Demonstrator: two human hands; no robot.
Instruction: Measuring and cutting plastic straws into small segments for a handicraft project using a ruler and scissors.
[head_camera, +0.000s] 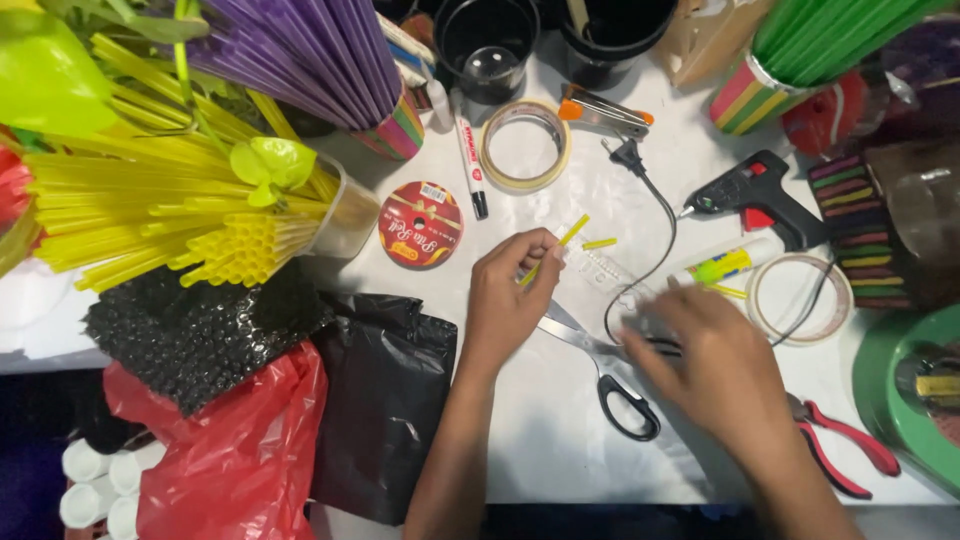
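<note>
Two bare hands work with a yellow straw piece and scissors on a cluttered white tabletop (560, 420).

The left hand (510, 300) pinches a short yellow straw piece (560, 245) between its fingers, near the middle of the tabletop. The right hand (715, 365), blurred, rests over the handles of black scissors (610, 375) lying just right of the left hand; whether its fingers grip them I cannot tell. A black glue gun (755, 195) lies farther right, a tape roll (525, 145) beyond, and a bundle of yellow straws (170, 225) at far left.
</note>
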